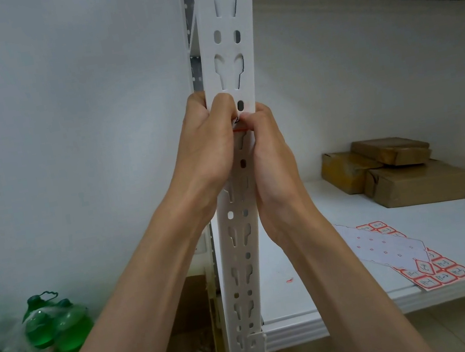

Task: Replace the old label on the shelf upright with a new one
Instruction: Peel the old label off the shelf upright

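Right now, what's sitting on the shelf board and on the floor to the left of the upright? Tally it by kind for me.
Brown cardboard parcels on the shelf board: 4
Sheets of red-bordered labels on the shelf board: 1, partly peeled
Green bottles on the floor, left of the upright: at least 3, blurred and cut off by the frame edge
Total: at least 8

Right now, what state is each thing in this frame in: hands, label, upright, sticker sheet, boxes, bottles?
Left hand: wrapped round the upright's left edge, thumb pressing on the label.
Right hand: fingertips pinching at the label.
Label: on the upright, mostly hidden by fingers; cannot tell if it is peeling.
Upright: standing, slotted holes open.
Sticker sheet: flat on the shelf, many stickers gone.
Boxes: closed, stacked.
Bottles: capped, wrapped in plastic.
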Available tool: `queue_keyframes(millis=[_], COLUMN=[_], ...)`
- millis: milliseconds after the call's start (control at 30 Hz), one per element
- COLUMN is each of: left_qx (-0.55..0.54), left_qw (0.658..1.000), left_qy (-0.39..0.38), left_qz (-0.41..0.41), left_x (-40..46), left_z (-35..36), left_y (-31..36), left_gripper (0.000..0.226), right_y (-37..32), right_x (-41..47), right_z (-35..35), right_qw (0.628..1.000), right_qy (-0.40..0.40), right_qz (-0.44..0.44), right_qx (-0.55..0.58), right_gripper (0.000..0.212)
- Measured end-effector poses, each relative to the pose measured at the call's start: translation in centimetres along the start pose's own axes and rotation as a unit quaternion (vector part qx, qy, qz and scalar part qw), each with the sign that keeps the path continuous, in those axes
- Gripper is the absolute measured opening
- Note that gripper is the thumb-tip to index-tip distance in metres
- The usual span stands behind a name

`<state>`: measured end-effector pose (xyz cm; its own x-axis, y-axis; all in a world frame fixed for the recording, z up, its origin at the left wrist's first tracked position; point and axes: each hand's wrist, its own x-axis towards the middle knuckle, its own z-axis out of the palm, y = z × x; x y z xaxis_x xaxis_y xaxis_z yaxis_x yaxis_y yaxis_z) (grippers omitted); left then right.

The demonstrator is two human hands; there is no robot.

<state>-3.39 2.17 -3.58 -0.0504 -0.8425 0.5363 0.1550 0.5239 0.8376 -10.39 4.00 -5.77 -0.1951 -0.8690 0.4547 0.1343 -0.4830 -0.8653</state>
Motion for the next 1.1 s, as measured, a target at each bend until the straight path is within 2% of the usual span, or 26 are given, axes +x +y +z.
queue_keyframes(millis=[567,733,800,900,967,1000,1067,1100], left_qx=[-0.025,-0.043,-0.058,-0.08,-0.081,-0.069,-0.036,-0.018], left_qw=[1.0,0.999,0.998,0.993,0.992,0.993,0.996,0.997], left_qy=[0.005,-0.01,-0.031,-0.08,-0.081,-0.076,-0.075,-0.076], left_qz=[-0.006,-0.015,-0.019,-0.038,-0.053,-0.05,-0.032,-0.026], left_x=[0.1,0.2,0.4,0.5,0.5,0.5,0.5,0.5], left_z=[0.0,-0.2,-0.6,-1.4,-2.0,-2.3,-2.7,-2.8], left_y=[-0.1,-0.2,-0.5,-0.4,-0.2,-0.1,-0.2,-0.3], left_gripper=[0.01,0.013,0.006,0.026,0.04,0.041,0.035,0.035], right_y=[0.0,-0.1,-0.2,-0.4,-0.3,-0.1,-0.1,-0.1], right_x=[-0.2,-0.2,-0.2,0.0,0.2,0.3,0.5,0.7], right_z=[0.0,0.1,0.0,-0.3,-0.6,-0.8,-1.2,-1.4], right_qw=[1.0,1.0,1.0,1.0,0.995,0.982,0.923,0.892], right_qy=[0.002,0.006,0.005,-0.004,0.022,0.046,0.109,0.136], right_qz=[-0.006,-0.005,0.001,-0.005,-0.068,-0.13,-0.279,-0.34], right_qx=[-0.024,-0.012,-0.01,-0.005,-0.069,-0.13,-0.24,-0.267], right_gripper=[0.026,0.026,0.028,0.027,0.029,0.036,0.043,0.04])
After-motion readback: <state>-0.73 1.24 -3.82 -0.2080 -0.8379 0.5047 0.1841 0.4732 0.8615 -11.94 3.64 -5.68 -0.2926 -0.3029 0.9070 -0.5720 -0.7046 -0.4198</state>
